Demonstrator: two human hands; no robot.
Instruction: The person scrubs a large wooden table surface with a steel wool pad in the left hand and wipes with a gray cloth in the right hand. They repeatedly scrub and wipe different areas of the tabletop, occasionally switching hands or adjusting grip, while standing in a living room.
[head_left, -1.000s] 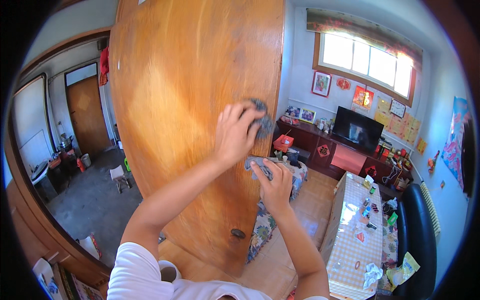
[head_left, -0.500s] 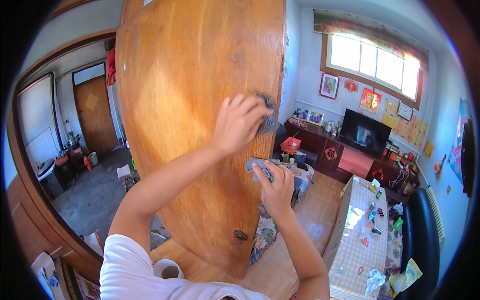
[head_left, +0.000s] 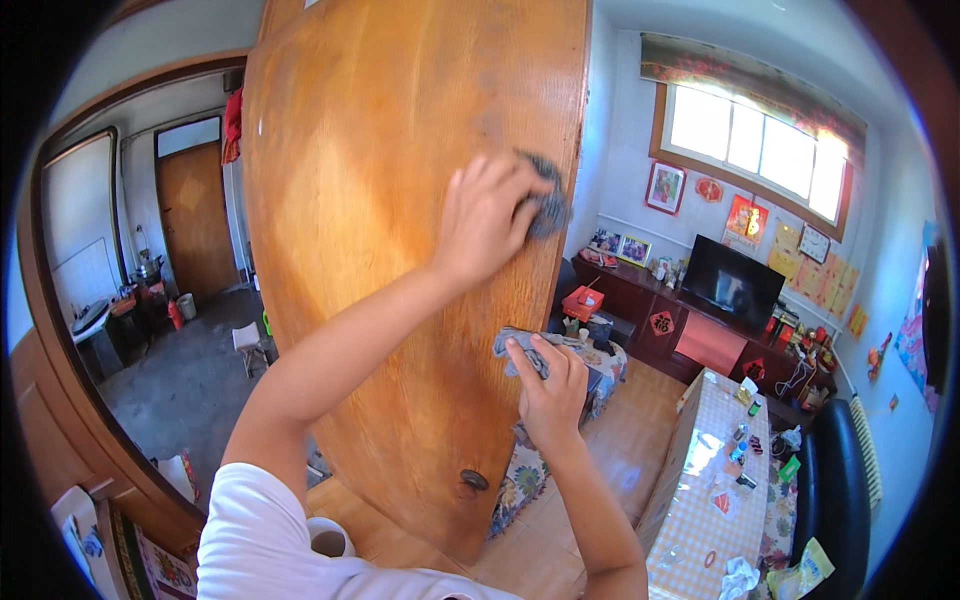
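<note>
Pressing a grey cloth [head_left: 545,205] high against the wooden door [head_left: 400,200] under our left hand [head_left: 490,215], our right hand [head_left: 548,385] gripping another grey rag [head_left: 515,345] lower down, we judge the wiping partway done, though blur hides any remaining grime.

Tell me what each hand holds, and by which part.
The left hand presses a bunched grey cloth flat against the wooden door. The right hand grips a second grey cloth by its bunched middle.
</note>
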